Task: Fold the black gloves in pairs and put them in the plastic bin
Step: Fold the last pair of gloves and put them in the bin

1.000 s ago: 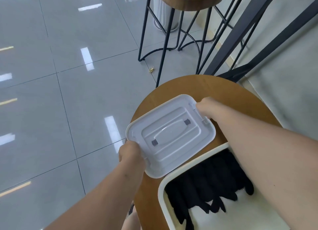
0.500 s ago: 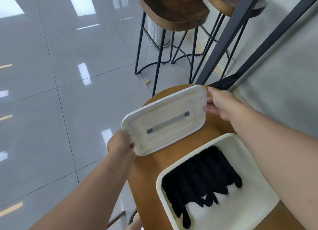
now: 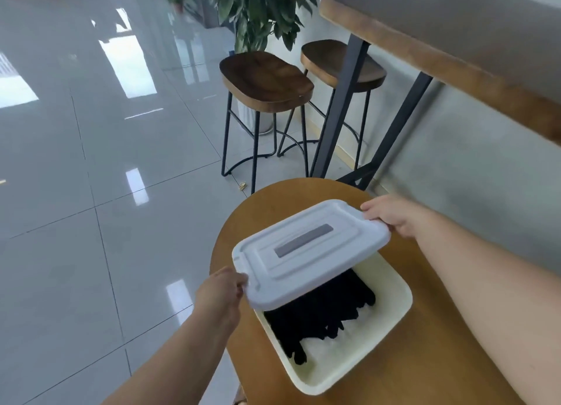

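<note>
1. Left hand: grip closed on the near-left corner of the white rectangular plastic lid, fingers curled round its edge.
2. Right hand: grip closed on the far-right corner of the same lid, thumb on top and fingers beneath the rim.
3. The lid is held between both hands, tilted, above the far half of the cream rectangular plastic bin. A grey strip runs along its raised centre.
4. The black fabric gloves lie in a heap inside the bin, on its floor; the far part of the heap is hidden under the lid. Cannot tell whether they are folded in pairs.
5. The bin sits on the round brown wooden counter, towards its near side.
6. Beyond the counter: two dark wooden stools with black metal legs, side by side on the glossy grey tiled floor.
7. To the right, a long wooden bar top on black legs. A green leafy plant stands behind the stools.
</note>
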Action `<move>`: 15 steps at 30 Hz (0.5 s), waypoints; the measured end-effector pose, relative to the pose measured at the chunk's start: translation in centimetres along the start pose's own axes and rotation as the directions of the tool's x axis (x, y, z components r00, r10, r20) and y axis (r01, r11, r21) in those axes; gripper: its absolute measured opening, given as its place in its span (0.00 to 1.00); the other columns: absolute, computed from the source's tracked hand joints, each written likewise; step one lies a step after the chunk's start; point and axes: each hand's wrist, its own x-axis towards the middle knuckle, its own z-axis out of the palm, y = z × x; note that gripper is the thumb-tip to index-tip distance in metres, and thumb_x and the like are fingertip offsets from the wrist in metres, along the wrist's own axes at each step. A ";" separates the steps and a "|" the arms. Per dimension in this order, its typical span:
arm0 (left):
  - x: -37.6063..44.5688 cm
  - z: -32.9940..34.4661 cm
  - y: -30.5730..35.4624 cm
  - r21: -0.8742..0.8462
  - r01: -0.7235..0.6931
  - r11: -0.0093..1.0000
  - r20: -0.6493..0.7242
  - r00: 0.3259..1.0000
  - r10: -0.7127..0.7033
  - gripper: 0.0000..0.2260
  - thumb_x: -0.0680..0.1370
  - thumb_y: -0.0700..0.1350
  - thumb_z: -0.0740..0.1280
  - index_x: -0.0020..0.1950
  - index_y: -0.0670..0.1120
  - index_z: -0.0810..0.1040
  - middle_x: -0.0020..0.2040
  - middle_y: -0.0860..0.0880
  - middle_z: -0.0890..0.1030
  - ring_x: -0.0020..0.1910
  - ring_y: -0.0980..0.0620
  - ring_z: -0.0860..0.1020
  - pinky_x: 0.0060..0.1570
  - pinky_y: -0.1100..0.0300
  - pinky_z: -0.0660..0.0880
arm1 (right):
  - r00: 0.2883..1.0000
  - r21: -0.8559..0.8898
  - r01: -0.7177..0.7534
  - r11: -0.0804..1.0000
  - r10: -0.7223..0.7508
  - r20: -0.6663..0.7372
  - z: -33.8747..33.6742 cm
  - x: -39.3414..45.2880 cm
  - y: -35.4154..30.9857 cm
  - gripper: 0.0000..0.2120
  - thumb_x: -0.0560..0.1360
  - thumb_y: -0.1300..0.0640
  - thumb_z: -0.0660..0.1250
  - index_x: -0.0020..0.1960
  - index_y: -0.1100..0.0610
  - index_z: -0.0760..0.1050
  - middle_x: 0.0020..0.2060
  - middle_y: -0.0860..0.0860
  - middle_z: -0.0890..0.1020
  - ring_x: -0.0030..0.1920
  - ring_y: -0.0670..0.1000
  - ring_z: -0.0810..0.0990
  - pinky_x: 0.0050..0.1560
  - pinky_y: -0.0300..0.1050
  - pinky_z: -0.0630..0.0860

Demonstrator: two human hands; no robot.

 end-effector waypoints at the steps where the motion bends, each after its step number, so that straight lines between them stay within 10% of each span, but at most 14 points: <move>1: -0.7 -0.1 -1.0 0.015 -0.012 1.000 0.005 1.000 0.012 0.13 0.72 0.28 0.64 0.34 0.44 0.69 0.37 0.46 0.71 0.43 0.46 0.71 0.45 0.52 0.68 | 1.000 -0.027 0.008 1.000 -0.008 -0.010 0.0 -0.7 0.7 0.16 0.74 0.66 0.68 0.62 0.64 0.77 0.63 0.60 0.79 0.60 0.62 0.78 0.65 0.60 0.73; 6: -3.5 0.1 -6.0 0.095 -0.031 0.995 -0.004 1.000 0.031 0.12 0.70 0.31 0.67 0.50 0.44 0.80 0.45 0.46 0.84 0.48 0.44 0.82 0.54 0.48 0.79 | 0.991 -0.027 0.038 0.999 -0.041 -0.131 1.2 -3.2 4.4 0.23 0.74 0.67 0.66 0.68 0.54 0.75 0.66 0.51 0.77 0.62 0.55 0.77 0.65 0.56 0.74; 15: -6.4 0.0 -9.7 0.256 -0.097 0.962 -0.133 0.982 0.135 0.05 0.75 0.38 0.66 0.48 0.45 0.78 0.44 0.46 0.81 0.40 0.48 0.77 0.34 0.58 0.71 | 0.972 -0.033 0.092 0.995 -0.097 -0.214 2.9 -5.2 8.4 0.20 0.76 0.65 0.64 0.67 0.56 0.76 0.63 0.51 0.79 0.61 0.54 0.78 0.58 0.45 0.75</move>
